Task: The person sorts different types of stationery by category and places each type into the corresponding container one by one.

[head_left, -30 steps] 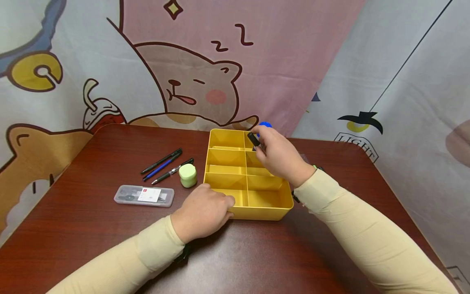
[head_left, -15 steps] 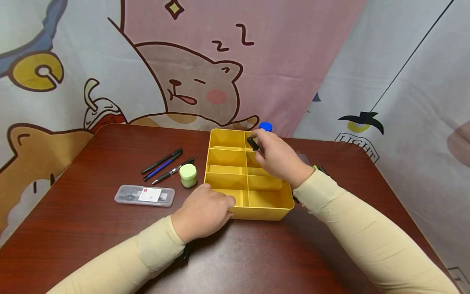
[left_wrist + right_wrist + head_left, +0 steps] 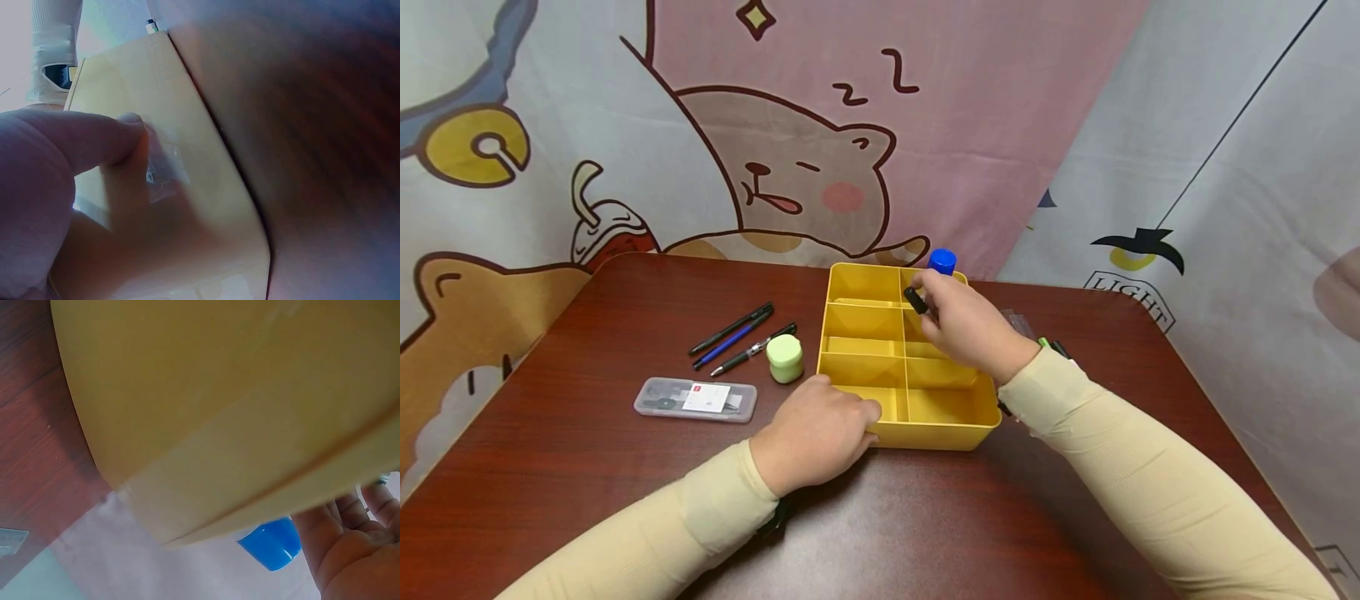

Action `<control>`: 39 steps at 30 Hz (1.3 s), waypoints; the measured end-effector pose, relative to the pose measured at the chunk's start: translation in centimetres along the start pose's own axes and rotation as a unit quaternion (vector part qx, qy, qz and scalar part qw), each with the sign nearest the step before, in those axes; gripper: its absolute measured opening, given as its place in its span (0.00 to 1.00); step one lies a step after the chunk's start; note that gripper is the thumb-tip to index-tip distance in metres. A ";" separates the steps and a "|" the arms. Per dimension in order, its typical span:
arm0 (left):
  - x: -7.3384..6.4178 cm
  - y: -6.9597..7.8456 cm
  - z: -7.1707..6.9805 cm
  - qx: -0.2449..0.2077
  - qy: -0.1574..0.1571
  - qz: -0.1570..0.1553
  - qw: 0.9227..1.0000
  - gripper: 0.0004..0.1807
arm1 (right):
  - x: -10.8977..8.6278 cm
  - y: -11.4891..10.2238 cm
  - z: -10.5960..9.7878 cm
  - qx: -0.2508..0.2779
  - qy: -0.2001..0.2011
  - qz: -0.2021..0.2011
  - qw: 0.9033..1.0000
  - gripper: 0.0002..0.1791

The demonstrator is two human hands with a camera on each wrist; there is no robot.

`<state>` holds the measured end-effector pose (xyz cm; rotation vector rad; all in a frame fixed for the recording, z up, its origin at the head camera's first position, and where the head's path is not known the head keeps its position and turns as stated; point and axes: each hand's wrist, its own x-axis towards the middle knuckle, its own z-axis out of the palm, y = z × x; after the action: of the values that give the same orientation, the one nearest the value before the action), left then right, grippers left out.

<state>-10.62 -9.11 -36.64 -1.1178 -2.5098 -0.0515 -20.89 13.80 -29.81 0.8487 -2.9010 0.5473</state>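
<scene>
In the head view, a yellow box [image 3: 953, 435] with several compartments stands on the table. My left hand [image 3: 812, 435] grips its near left edge; in the left wrist view the thumb [image 3: 100, 139] presses the outer wall. Over the right-hand compartments, my right hand [image 3: 973, 323] pinches a black-ended pen [image 3: 915, 300], mostly hidden by the fingers. A blue cap [image 3: 942, 262] rises at the box's back right corner, just behind that hand; what is under it is hidden. The right wrist view shows the blue cap [image 3: 275, 544] past the rim, beside the fingers.
Left of the box lie a black pen [image 3: 730, 329], a blue pen [image 3: 732, 341] and a grey-black pen [image 3: 751, 351]. A pale green jar [image 3: 785, 359] and a clear case [image 3: 696, 400] are nearby. Right of the box, a clear plastic piece [image 3: 1019, 322] and markers [image 3: 1060, 348] are partly hidden.
My right hand has shifted slightly down and toward me with the pen, showing more of the blue cap. My left hand stays on the box edge.
</scene>
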 end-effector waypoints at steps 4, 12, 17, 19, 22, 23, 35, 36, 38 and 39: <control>0.0 0.0 0.1 0.000 0.001 0.000 1.000 0.18 | 0.0 0.1 0.2 0.000 -0.003 -0.002 1.000 0.23; 0.0 -0.1 0.1 -0.002 0.002 0.001 1.000 0.18 | 0.0 0.4 0.5 -0.003 -0.016 -0.007 1.000 0.22; 0.0 0.0 0.1 -0.003 0.004 0.002 1.000 0.18 | -0.1 0.3 0.5 -0.003 -0.030 0.003 1.000 0.22; 0.0 0.0 0.0 -0.003 0.005 0.002 1.000 0.18 | -0.1 0.3 0.5 -0.004 -0.033 0.005 0.999 0.22; 0.0 0.0 0.0 -0.001 0.007 0.003 1.000 0.18 | 0.0 0.4 0.6 -0.006 -0.038 0.006 0.999 0.21; 0.0 0.0 0.0 0.000 0.007 0.003 1.000 0.18 | 0.0 0.4 0.7 -0.007 -0.040 0.007 0.999 0.20; 0.0 -0.1 0.1 0.004 0.007 0.003 1.000 0.18 | 0.0 0.7 1.0 -0.005 -0.052 -0.002 0.999 0.19; 0.0 -0.1 0.1 0.004 0.006 0.002 1.000 0.18 | 0.0 0.6 1.0 -0.005 -0.054 0.000 0.999 0.19; 0.0 -0.1 0.1 0.004 0.004 0.002 1.000 0.19 | 0.1 0.6 1.0 -0.006 -0.057 0.001 0.998 0.19; 0.0 -0.1 0.2 0.003 0.003 0.001 1.000 0.19 | 0.1 0.6 1.0 -0.006 -0.058 0.002 0.998 0.19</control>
<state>-10.73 -9.12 -36.79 -1.1165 -2.5018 -0.0455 -21.23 13.89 -30.88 0.9015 -3.0071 0.4958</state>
